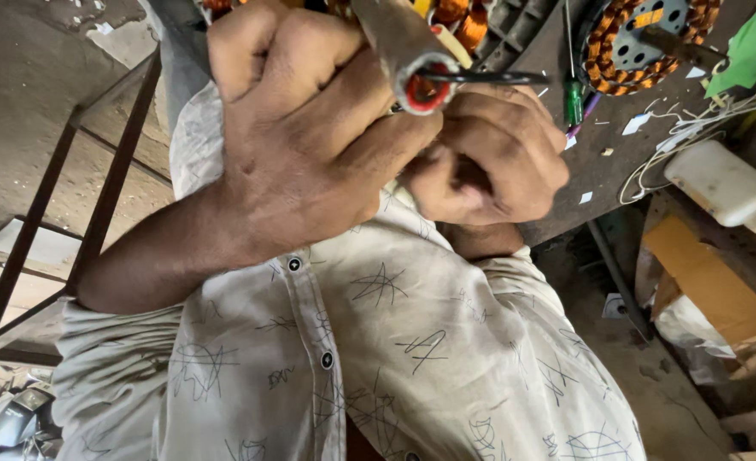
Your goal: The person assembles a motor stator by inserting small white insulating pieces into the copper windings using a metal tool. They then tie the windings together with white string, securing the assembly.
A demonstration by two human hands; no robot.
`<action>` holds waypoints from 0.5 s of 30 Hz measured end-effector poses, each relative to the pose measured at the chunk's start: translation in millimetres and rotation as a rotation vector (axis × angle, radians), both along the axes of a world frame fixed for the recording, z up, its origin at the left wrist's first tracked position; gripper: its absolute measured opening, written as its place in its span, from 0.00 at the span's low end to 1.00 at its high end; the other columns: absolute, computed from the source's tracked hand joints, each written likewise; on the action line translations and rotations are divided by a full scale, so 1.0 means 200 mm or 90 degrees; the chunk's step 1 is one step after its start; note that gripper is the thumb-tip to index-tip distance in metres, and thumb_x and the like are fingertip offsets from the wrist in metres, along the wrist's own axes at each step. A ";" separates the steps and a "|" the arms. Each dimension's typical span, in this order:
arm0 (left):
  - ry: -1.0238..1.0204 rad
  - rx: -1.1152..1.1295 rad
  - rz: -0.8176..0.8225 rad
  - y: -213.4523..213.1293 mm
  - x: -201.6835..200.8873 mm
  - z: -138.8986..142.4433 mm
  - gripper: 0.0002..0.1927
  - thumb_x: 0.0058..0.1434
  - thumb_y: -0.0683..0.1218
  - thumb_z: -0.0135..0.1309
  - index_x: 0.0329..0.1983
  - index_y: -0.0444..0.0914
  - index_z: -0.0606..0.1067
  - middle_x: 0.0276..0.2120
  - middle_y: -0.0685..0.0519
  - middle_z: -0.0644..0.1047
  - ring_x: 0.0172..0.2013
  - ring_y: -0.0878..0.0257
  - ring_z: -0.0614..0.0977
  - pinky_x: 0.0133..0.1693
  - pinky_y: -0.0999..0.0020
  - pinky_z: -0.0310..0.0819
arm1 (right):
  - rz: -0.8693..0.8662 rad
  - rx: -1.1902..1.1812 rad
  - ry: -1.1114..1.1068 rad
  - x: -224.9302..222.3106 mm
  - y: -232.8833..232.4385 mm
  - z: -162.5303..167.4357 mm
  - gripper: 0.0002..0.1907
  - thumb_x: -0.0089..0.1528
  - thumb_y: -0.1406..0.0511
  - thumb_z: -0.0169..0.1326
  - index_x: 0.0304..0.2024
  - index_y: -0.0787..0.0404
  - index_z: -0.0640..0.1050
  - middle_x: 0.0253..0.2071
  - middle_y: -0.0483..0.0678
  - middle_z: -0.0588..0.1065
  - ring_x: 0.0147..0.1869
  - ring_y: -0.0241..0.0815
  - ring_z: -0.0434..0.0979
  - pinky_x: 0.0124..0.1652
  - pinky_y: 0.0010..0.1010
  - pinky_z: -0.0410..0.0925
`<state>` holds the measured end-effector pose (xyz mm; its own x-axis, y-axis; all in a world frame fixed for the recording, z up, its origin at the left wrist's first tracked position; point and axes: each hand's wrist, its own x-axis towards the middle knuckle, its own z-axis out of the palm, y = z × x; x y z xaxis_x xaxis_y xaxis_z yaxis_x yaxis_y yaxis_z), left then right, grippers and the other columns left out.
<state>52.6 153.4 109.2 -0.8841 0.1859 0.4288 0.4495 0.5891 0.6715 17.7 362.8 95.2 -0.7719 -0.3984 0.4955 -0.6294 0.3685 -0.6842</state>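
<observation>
My left hand (297,128) fills the middle of the view, close to the camera. It is shut around a grey-brown tube (399,43) whose open end shows a red core (427,90). A thin black rod (485,78) sticks out of that end toward the right. My right hand (493,154) is a closed fist just below the rod, touching the left hand's fingers. What lies inside the right fist is hidden. Both hands hover over my patterned white shirt (378,341).
A dark workbench (609,154) at the upper right carries a copper-wound stator (643,34), a green-handled screwdriver (573,101), white wires and paper scraps. A white plastic container (724,183) and cardboard (707,277) sit to the right. A metal frame (96,196) stands at the left.
</observation>
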 end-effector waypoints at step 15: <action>-0.079 0.056 -0.121 -0.12 0.02 0.04 0.07 0.69 0.39 0.53 0.48 0.39 0.77 0.53 0.55 0.74 0.57 0.58 0.69 0.60 0.59 0.52 | -0.068 -0.040 -0.115 0.12 0.09 -0.01 0.04 0.60 0.75 0.55 0.32 0.74 0.75 0.37 0.59 0.74 0.42 0.50 0.85 0.41 0.35 0.81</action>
